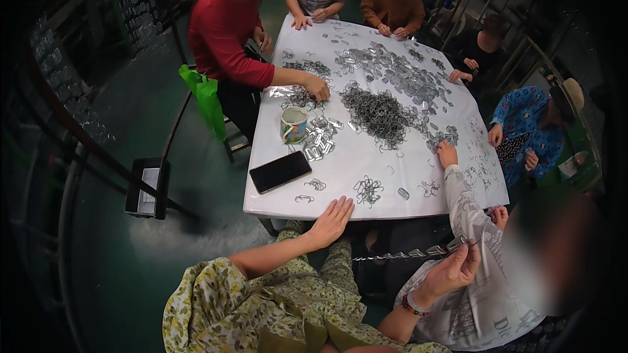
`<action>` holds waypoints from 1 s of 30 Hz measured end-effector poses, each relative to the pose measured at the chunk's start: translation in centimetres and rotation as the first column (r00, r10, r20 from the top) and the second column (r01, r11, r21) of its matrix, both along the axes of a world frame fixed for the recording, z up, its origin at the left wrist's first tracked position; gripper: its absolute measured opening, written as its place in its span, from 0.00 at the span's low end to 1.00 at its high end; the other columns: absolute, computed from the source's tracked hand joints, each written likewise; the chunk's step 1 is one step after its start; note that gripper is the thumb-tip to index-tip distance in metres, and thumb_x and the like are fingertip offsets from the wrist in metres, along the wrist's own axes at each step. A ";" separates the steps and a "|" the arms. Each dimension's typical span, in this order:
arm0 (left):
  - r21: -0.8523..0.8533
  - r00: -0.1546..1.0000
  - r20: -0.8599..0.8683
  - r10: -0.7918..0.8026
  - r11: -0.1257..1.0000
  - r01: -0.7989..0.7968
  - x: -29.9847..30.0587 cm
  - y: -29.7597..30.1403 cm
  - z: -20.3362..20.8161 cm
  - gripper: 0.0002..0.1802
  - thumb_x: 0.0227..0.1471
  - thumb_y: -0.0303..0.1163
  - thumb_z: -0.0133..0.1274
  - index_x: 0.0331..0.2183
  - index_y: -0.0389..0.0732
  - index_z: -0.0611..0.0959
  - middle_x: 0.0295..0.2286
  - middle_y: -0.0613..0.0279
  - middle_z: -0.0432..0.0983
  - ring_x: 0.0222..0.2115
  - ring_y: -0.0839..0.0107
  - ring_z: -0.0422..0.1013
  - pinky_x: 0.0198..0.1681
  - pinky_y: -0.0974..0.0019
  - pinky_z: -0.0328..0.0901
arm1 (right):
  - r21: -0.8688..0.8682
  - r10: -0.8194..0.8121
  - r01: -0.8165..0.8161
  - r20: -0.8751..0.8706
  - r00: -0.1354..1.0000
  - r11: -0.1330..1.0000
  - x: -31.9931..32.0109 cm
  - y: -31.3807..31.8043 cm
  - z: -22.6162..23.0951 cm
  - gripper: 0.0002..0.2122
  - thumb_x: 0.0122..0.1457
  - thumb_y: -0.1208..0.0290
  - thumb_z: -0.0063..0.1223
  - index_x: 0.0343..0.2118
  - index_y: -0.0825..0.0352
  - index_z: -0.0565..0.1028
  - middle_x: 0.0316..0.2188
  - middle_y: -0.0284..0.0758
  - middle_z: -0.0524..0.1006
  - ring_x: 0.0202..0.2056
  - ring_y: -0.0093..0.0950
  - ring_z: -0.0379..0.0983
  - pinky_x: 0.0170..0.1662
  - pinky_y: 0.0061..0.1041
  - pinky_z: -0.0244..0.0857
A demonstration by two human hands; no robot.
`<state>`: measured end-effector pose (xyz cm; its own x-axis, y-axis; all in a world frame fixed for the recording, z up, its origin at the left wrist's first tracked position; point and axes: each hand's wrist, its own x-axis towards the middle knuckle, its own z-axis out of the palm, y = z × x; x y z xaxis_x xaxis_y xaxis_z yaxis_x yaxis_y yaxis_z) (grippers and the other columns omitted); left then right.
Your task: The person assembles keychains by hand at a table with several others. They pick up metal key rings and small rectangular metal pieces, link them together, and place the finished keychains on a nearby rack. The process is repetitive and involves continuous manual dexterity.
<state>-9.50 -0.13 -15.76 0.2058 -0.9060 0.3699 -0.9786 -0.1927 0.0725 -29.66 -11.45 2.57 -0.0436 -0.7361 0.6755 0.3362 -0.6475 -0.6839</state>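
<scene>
My left hand (332, 222) lies flat at the near edge of the white-covered table (314, 202), fingers stretched out with nothing in them. Off to the right, below the table edge, my right hand (453, 267) pinches one end of a chain of small shiny metal pieces (412, 253) linked in a row. The chain stretches leftward from my fingertips. Nearest my left hand on the table are a small heap of bent wire hooks (368, 190), a few loose hooks (316, 184) and a black phone (280, 172).
A large pile of wire hooks (376, 114) fills mid-table, with flat metal plates (392, 72) behind. A patterned tub (294, 125) stands beside shiny metal pieces (320, 138). Close on my right, a person in a pale sleeve (461, 196) reaches in; several others surround the table.
</scene>
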 end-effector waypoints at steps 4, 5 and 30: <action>0.028 1.000 0.001 -0.002 1.000 0.002 0.0 -0.2 -0.3 0.34 0.46 0.28 0.44 0.55 0.25 0.59 0.56 0.42 0.53 0.59 0.49 0.49 0.61 0.53 0.46 | 0.045 -0.047 0.045 0.045 0.998 0.998 -0.7 -0.1 0.0 0.09 0.58 0.81 0.48 0.41 0.77 0.70 0.38 0.38 0.73 0.39 0.23 0.69 0.46 0.19 0.63; 0.028 1.000 -0.005 -0.002 1.000 0.002 0.0 -0.2 -0.4 0.34 0.46 0.28 0.44 0.55 0.25 0.59 0.56 0.42 0.53 0.59 0.49 0.49 0.61 0.53 0.45 | 0.051 -0.048 0.046 0.044 0.998 0.998 -0.8 -0.1 0.1 0.09 0.58 0.81 0.48 0.41 0.77 0.70 0.38 0.38 0.73 0.40 0.23 0.69 0.47 0.19 0.63; 0.009 0.960 -0.255 -0.112 0.993 0.118 0.3 0.2 0.4 0.32 0.47 0.22 0.45 0.55 0.30 0.60 0.56 0.39 0.51 0.59 0.43 0.46 0.61 0.47 0.43 | -0.041 0.040 -0.033 0.160 0.986 0.999 0.3 2.9 4.8 0.10 0.49 0.87 0.56 0.35 0.73 0.75 0.31 0.35 0.73 0.35 0.23 0.66 0.39 0.19 0.61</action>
<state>-9.19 0.10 -15.34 0.1840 -0.9371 0.2968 -0.9443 -0.0847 0.3181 -29.32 -8.51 7.40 -0.1275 -0.7129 0.6896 0.4636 -0.6575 -0.5939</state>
